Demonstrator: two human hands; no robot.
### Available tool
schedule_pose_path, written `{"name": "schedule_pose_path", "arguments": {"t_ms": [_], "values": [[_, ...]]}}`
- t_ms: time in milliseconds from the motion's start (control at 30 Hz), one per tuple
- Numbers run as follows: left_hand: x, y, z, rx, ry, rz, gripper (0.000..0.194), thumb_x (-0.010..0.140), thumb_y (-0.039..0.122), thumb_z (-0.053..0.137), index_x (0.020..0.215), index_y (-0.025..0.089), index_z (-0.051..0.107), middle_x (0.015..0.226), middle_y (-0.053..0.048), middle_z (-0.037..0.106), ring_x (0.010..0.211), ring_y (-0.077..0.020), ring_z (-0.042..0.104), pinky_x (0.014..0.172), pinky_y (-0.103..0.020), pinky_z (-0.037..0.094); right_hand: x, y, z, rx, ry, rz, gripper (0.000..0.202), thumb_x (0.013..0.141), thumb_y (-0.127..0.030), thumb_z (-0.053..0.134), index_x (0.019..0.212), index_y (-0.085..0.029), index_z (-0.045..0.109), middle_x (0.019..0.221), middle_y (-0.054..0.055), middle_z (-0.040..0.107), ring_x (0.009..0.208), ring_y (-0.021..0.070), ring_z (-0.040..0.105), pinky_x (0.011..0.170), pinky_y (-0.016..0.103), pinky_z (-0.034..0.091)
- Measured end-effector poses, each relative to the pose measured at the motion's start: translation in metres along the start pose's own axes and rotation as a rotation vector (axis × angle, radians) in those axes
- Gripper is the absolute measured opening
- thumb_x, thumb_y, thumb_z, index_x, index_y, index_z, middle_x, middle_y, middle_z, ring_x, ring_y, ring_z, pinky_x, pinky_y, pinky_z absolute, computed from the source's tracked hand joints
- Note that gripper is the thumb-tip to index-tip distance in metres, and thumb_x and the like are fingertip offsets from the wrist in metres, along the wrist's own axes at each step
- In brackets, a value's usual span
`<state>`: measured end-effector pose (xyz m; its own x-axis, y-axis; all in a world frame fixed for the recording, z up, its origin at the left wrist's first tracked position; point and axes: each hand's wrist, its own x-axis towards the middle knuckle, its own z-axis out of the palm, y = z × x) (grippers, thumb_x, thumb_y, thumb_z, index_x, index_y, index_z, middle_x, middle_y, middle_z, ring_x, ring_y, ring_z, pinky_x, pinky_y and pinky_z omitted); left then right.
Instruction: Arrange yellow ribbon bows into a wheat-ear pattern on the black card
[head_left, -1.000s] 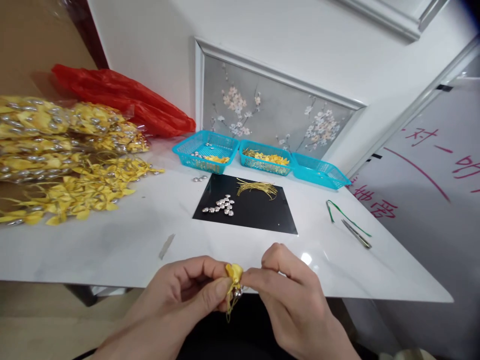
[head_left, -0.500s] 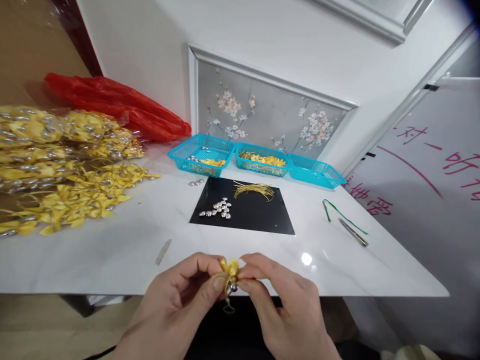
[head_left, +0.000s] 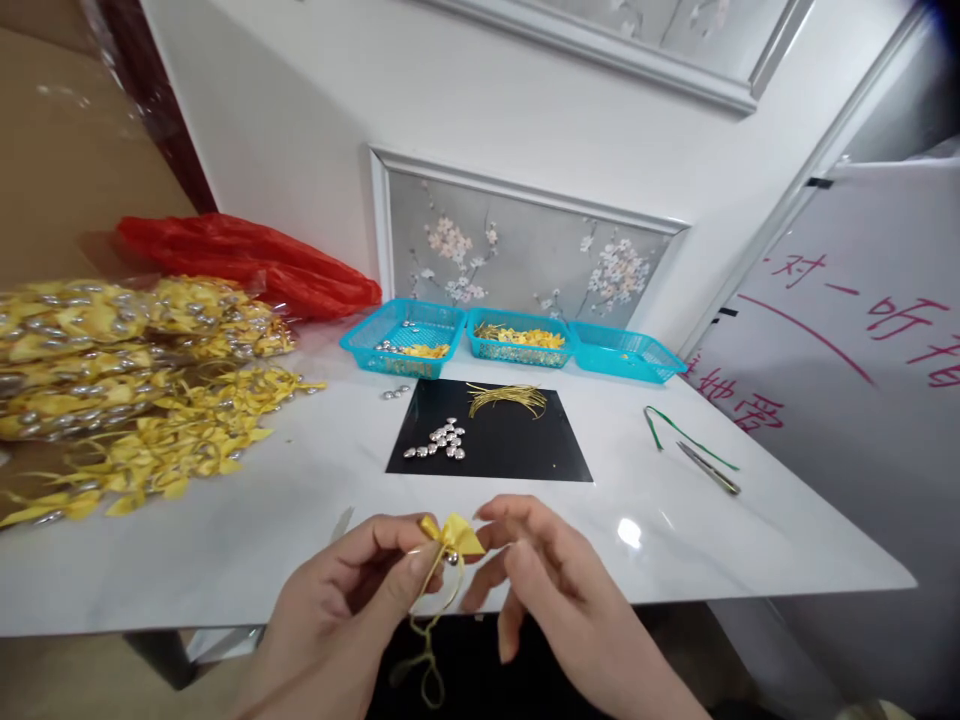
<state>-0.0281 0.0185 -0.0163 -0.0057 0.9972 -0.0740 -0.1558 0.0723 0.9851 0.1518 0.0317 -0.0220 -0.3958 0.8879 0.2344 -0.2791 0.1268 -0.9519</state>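
Pinched between the thumb and forefinger of my left hand (head_left: 360, 585) is a yellow ribbon bow (head_left: 456, 535). A shiny silver bead (head_left: 451, 558) sits just under the bow, and a thin gold cord (head_left: 427, 640) dangles from it in loops over the table's front edge. My right hand (head_left: 551, 570) is close beside the bow on its right, fingers apart and curved; I see nothing held in it. Beyond the hands, a black mat (head_left: 517, 450) bears a cluster of silver beads (head_left: 442, 440) and a bundle of gold cords (head_left: 506, 400).
Three blue baskets (head_left: 630, 360) line the wall, with beads and yellow ribbon pieces inside. Finished-looking yellow bow strands (head_left: 187, 440) pile up at left beside a red plastic bag (head_left: 247, 265). Small scissors (head_left: 709, 468) and a green string (head_left: 690, 432) lie at right.
My right hand has let go of the bow and opened, moving slightly right. The left hand keeps the bow, now a little further left, with more cord hanging. The camera view has tilted up.
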Motion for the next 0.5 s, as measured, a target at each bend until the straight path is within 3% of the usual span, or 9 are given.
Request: {"name": "schedule_pose_path", "arguments": {"t_ms": [100,167,300,367,500], "values": [[-0.001,-0.002,-0.001,0.184,0.108,0.105,0.019,0.081,0.044,0.075,0.077,0.027,0.069,0.089,0.001,0.071,0.087,-0.0182,0.062,0.081,-0.024,0.048,-0.005,-0.002,0.003,0.004,0.005,0.06,0.032,0.105,-0.048,0.046,0.124,-0.022,0.044,0.099,0.006,0.062,0.052,0.0078,0.063,0.04,0.012,0.042],[-0.001,-0.001,0.0,0.247,0.145,0.136,0.019,0.079,0.045,0.075,0.075,0.027,0.07,0.092,0.0,0.07,0.089,-0.0198,0.062,0.081,-0.023,0.049,-0.009,-0.006,0.004,-0.146,-0.016,0.028,0.025,0.107,-0.039,0.043,0.125,-0.024,0.045,0.098,0.005,0.064,0.049,0.0079,0.061,0.04,0.014,0.043],[-0.003,0.001,0.004,0.32,0.186,0.213,0.012,0.078,0.039,0.074,0.076,0.028,0.07,0.102,-0.002,0.07,0.098,-0.024,0.064,0.083,-0.025,0.052,-0.007,-0.02,0.01,-0.738,0.153,-0.416,0.017,0.099,-0.017,0.053,0.113,-0.022,0.06,0.092,0.004,0.064,0.067,0.0143,0.064,0.059,0.023,0.054],[-0.004,0.001,0.006,0.353,0.189,0.264,0.008,0.081,0.036,0.071,0.077,0.029,0.07,0.105,-0.002,0.07,0.099,-0.024,0.064,0.083,-0.025,0.051,-0.001,-0.025,0.015,-0.949,0.163,-0.593,0.014,0.097,-0.012,0.054,0.105,-0.02,0.064,0.09,0.005,0.063,0.071,0.0166,0.062,0.063,0.026,0.054],[-0.007,0.003,0.009,0.352,0.163,0.313,0.007,0.084,0.029,0.068,0.077,0.029,0.071,0.107,-0.001,0.071,0.097,-0.0231,0.065,0.084,-0.026,0.051,0.01,-0.028,0.023,-1.273,0.047,-0.705,0.028,0.095,-0.004,0.041,0.098,-0.014,0.067,0.091,0.009,0.063,0.072,0.0201,0.059,0.058,0.03,0.049]]}}
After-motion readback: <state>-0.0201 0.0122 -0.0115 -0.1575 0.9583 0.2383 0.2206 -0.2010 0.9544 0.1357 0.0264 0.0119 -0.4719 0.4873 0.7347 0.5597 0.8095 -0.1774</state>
